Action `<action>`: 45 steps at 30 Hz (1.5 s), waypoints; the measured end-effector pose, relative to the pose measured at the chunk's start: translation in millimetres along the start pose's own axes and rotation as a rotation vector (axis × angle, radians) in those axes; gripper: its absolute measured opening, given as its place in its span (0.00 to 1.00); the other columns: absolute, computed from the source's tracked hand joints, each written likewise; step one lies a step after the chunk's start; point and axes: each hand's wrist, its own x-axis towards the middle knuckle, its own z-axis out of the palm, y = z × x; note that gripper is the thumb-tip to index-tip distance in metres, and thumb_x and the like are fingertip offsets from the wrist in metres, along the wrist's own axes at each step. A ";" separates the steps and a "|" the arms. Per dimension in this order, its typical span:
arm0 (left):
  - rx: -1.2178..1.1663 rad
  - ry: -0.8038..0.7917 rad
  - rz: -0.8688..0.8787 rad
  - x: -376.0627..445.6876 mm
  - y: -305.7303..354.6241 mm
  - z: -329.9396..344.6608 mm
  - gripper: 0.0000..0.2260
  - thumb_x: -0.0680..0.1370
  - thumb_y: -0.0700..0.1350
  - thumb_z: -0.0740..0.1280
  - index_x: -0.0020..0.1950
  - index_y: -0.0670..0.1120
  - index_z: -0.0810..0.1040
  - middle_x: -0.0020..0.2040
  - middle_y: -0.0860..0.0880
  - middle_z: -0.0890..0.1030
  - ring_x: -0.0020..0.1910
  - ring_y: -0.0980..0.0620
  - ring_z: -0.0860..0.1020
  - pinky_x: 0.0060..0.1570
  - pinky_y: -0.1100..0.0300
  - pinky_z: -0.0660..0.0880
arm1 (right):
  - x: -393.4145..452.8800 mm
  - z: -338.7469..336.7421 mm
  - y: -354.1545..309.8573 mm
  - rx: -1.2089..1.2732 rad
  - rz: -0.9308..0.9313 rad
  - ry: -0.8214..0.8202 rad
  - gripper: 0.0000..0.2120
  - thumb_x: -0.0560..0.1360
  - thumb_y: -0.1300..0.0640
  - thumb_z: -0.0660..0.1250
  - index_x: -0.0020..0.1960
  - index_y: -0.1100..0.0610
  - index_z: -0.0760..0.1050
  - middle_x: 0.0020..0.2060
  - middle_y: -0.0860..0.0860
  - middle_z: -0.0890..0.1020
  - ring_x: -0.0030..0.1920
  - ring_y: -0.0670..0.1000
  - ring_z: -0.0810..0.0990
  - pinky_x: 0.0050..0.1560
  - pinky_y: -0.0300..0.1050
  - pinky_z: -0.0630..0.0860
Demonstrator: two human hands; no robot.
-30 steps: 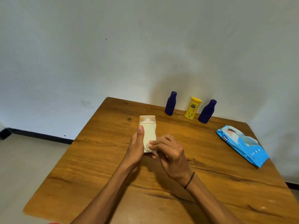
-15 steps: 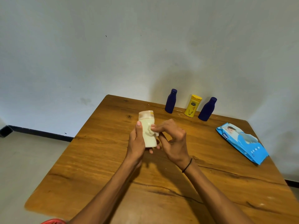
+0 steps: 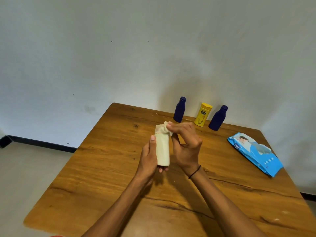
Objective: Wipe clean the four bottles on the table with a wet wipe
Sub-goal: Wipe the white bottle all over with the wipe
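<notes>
Left hand (image 3: 148, 156) wraps the cream bottle (image 3: 162, 149), upright, lifted off the table (image 3: 102, 168). Right hand (image 3: 186, 144) pinches the wet wipe (image 3: 168, 129) onto its cap, just above that grip. Beyond the hands: 2 blue bottles (image 3: 179, 109) (image 3: 218, 118), yellow bottle (image 3: 202, 114) between; wipes pack (image 3: 256, 153) off right

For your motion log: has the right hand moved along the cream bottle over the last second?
Yes. The right hand with the wipe has gone from the cream bottle's lower body up to its cap, the end nearer the yellow bottle.
</notes>
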 end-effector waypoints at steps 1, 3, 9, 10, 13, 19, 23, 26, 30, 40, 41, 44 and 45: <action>0.003 -0.010 -0.005 -1.0 0.6 0.1 0.24 0.86 0.61 0.53 0.65 0.42 0.73 0.35 0.44 0.80 0.26 0.48 0.79 0.21 0.60 0.73 | 4.6 2.0 0.8 0.009 0.016 0.021 0.08 0.74 0.69 0.72 0.53 0.65 0.84 0.51 0.55 0.86 0.54 0.50 0.82 0.56 0.40 0.76; -0.003 0.000 -0.022 -0.3 1.0 -1.0 0.25 0.85 0.62 0.52 0.64 0.42 0.74 0.34 0.45 0.80 0.26 0.49 0.79 0.21 0.60 0.73 | 8.2 3.8 -0.3 0.071 0.077 0.032 0.11 0.73 0.73 0.73 0.53 0.65 0.84 0.51 0.54 0.86 0.54 0.50 0.83 0.54 0.45 0.79; -0.073 -0.085 -0.111 7.6 8.7 -4.9 0.34 0.77 0.73 0.46 0.64 0.51 0.77 0.35 0.49 0.80 0.30 0.53 0.76 0.29 0.60 0.71 | -28.8 3.2 -20.8 0.256 0.206 -0.108 0.14 0.70 0.77 0.74 0.51 0.62 0.84 0.48 0.50 0.85 0.51 0.52 0.83 0.48 0.57 0.80; -0.095 -0.098 -0.112 8.1 8.7 -6.3 0.35 0.76 0.74 0.46 0.65 0.52 0.77 0.34 0.50 0.79 0.30 0.54 0.76 0.30 0.60 0.70 | -36.4 2.7 -23.6 0.268 0.219 -0.122 0.15 0.70 0.77 0.74 0.50 0.61 0.85 0.47 0.49 0.85 0.50 0.52 0.83 0.47 0.58 0.79; -0.146 -0.091 -0.135 7.8 6.1 -10.3 0.34 0.75 0.74 0.50 0.66 0.53 0.77 0.35 0.51 0.79 0.32 0.55 0.75 0.35 0.59 0.69 | -49.6 -1.9 -28.7 0.294 0.218 -0.145 0.15 0.69 0.77 0.74 0.49 0.61 0.85 0.47 0.48 0.86 0.51 0.51 0.84 0.49 0.58 0.80; -0.150 -0.167 -0.093 5.6 7.6 -4.2 0.33 0.76 0.74 0.57 0.71 0.55 0.78 0.58 0.43 0.84 0.57 0.44 0.83 0.59 0.38 0.80 | -42.1 -1.9 -26.0 0.161 0.123 -0.126 0.10 0.73 0.71 0.73 0.52 0.62 0.84 0.50 0.52 0.85 0.54 0.51 0.82 0.51 0.46 0.80; -0.165 -0.128 -0.129 1.5 10.6 -0.6 0.27 0.77 0.70 0.57 0.67 0.55 0.78 0.56 0.42 0.86 0.57 0.42 0.84 0.59 0.36 0.80 | -16.4 7.1 -14.7 0.032 0.079 -0.070 0.12 0.71 0.73 0.75 0.52 0.63 0.84 0.50 0.54 0.86 0.54 0.52 0.81 0.55 0.40 0.77; -0.122 -0.187 -0.105 -0.3 10.9 -4.6 0.26 0.78 0.69 0.57 0.66 0.55 0.75 0.52 0.40 0.82 0.48 0.44 0.83 0.35 0.50 0.83 | 1.4 10.4 -7.6 -0.018 0.099 -0.074 0.12 0.71 0.73 0.75 0.52 0.63 0.84 0.49 0.54 0.86 0.53 0.52 0.82 0.56 0.34 0.73; -0.091 -0.197 -0.097 2.1 10.7 -8.1 0.27 0.80 0.68 0.56 0.67 0.50 0.75 0.49 0.41 0.81 0.46 0.44 0.83 0.29 0.54 0.81 | -1.0 7.7 -5.7 0.005 0.049 -0.190 0.11 0.72 0.72 0.75 0.52 0.63 0.84 0.49 0.54 0.86 0.53 0.53 0.81 0.53 0.44 0.76; -0.148 -0.128 -0.116 9.6 1.2 -6.8 0.30 0.81 0.69 0.52 0.68 0.52 0.81 0.57 0.39 0.82 0.56 0.41 0.81 0.55 0.43 0.80 | -50.5 -7.1 -13.3 -0.053 -0.150 -0.341 0.09 0.76 0.66 0.71 0.56 0.64 0.84 0.53 0.56 0.84 0.53 0.56 0.78 0.53 0.43 0.74; -0.148 -0.131 -0.110 9.1 0.7 -5.5 0.30 0.80 0.68 0.54 0.68 0.50 0.81 0.57 0.40 0.83 0.55 0.43 0.83 0.51 0.46 0.82 | -47.4 -4.6 -13.5 -0.078 -0.144 -0.319 0.10 0.77 0.64 0.71 0.57 0.65 0.84 0.52 0.57 0.84 0.53 0.56 0.77 0.55 0.44 0.75; -0.119 -0.143 -0.100 8.4 0.7 -4.7 0.29 0.79 0.66 0.56 0.66 0.46 0.78 0.49 0.42 0.85 0.44 0.45 0.85 0.31 0.54 0.82 | -30.2 2.8 -10.4 -0.128 -0.099 -0.254 0.10 0.77 0.61 0.70 0.56 0.65 0.83 0.51 0.58 0.83 0.54 0.55 0.77 0.53 0.48 0.77; -0.108 -0.153 -0.098 7.3 1.7 -5.2 0.28 0.80 0.65 0.56 0.66 0.45 0.76 0.47 0.42 0.84 0.42 0.46 0.85 0.28 0.55 0.82 | -23.8 5.1 -7.7 -0.146 -0.077 -0.231 0.09 0.77 0.62 0.71 0.55 0.65 0.83 0.51 0.58 0.83 0.53 0.56 0.77 0.51 0.48 0.77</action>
